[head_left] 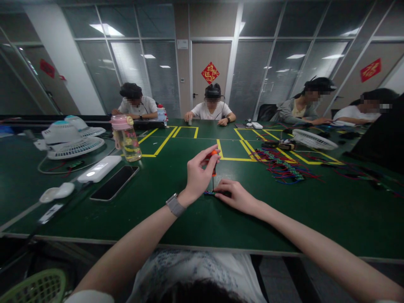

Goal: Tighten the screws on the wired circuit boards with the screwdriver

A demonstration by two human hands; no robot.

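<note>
My left hand (pixel 202 168) is closed round the orange and black handle of a screwdriver (pixel 214 171), which stands upright with its thin shaft pointing down. The tip meets a small green circuit board (pixel 208 192) lying on the green table. Low beside the board, my right hand (pixel 235 195) has its thumb and fingers pinched at the board's right edge. The fingertips partly cover that edge. A wristwatch (pixel 175 205) with a grey band sits on my left wrist.
Left on the table are a phone (pixel 115 183), a white power bank (pixel 99 169), a pink-lidded bottle (pixel 128 141) and white fans (pixel 74 141). To the right lie several wired circuit boards (pixel 280 164) and a fan grille (pixel 314 139). Several people sit across the table.
</note>
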